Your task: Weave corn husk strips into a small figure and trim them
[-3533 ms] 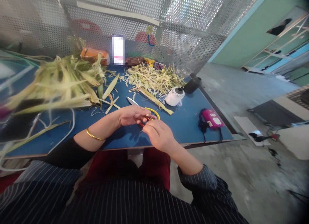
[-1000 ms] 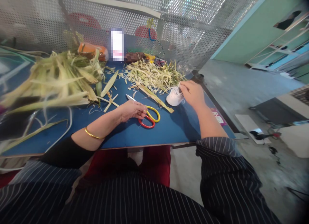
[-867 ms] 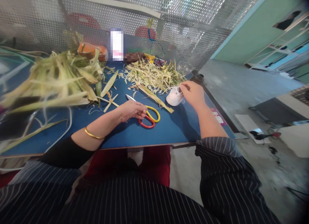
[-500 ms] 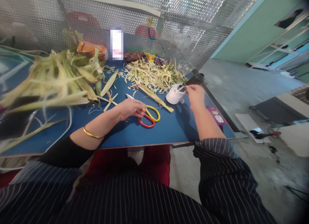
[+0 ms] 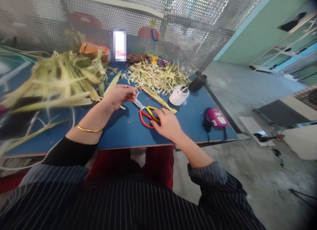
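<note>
My left hand hovers just above the blue table, thumb and fingertips pinched together; what sits between them is too small to make out. My right hand has its thumb and fingers closed about the handles of the scissors, which have one red and one yellow loop. Their blades point toward the left fingertips. Just beyond lies a long strip of corn husk. A white cup-shaped thing with loose strands over its top stands to the right of the strip.
A big heap of corn husks lies at the left, and shredded husk pieces are piled at the back. An orange packet, a dark cylinder and a purple pouch are on the table. Perforated metal sheeting rises behind.
My right hand has left the white cup-shaped thing and come left and nearer, onto the scissors' handles. My left hand has moved off the scissors, slightly up and left.
</note>
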Demonstrator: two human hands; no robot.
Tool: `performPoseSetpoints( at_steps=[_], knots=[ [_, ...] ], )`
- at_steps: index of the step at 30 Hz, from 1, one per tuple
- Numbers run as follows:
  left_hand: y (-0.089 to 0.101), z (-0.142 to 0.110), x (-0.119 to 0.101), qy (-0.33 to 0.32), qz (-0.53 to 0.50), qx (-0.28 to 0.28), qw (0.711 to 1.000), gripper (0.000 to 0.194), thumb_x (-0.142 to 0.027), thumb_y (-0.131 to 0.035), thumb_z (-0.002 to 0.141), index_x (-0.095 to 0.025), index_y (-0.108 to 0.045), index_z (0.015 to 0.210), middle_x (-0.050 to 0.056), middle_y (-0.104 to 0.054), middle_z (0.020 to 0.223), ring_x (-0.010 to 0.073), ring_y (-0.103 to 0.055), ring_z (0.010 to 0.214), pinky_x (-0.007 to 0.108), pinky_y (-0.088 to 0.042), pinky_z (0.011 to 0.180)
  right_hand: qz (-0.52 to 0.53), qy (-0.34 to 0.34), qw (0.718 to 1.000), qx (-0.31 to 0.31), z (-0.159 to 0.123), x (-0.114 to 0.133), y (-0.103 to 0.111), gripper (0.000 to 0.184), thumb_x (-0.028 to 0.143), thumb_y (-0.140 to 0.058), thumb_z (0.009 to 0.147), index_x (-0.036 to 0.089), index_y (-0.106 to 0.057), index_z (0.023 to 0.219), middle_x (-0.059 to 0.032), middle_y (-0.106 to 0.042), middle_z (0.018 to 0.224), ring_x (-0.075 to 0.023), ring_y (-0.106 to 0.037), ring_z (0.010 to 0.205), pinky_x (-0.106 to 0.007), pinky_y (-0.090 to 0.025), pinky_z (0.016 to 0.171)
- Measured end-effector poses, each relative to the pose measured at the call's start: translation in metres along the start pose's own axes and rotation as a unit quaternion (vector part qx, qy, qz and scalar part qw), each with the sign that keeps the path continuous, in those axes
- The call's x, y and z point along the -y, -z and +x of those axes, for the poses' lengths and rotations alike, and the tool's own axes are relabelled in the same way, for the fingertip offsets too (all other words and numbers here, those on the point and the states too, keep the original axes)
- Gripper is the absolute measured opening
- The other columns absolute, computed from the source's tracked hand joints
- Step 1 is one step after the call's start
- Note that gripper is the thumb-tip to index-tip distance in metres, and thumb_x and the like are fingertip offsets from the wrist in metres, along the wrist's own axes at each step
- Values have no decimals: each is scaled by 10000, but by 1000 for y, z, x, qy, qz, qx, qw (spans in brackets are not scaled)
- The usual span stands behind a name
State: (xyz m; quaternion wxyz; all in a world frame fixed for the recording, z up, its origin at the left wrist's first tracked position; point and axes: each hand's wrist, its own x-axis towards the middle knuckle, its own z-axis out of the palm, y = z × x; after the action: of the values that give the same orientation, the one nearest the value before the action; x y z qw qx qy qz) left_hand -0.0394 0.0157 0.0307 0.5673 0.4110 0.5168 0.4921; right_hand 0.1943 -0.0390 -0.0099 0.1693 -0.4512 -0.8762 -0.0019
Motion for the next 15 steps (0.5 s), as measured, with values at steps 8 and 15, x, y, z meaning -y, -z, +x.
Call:
performPoseSetpoints(
  at_steps=[8, 15],
  knots=[
    [4, 9, 7, -6, -32, -6, 999, 82, -167, -687, 718, -96, -646, 714, 33, -636, 631, 92, -604, 508, 219, -535, 574, -96, -18, 984, 151, 31, 18, 8, 439, 106, -484, 707, 78, -524, 1143, -153, -617, 915, -252, -602, 743, -328, -413, 620],
    [8, 12, 7, 1, -34, 9, 999, 111, -179, -720, 678, -91, -654, 693, 40, -639, 623, 100, -605, 530, 241, -549, 608, 183, -193, 930, 256, -12, -18, 42, 587, 278, -658, 705, 146, -516, 1260, -54, -647, 815, -152, -570, 647, -259, -410, 591]
  ],
)
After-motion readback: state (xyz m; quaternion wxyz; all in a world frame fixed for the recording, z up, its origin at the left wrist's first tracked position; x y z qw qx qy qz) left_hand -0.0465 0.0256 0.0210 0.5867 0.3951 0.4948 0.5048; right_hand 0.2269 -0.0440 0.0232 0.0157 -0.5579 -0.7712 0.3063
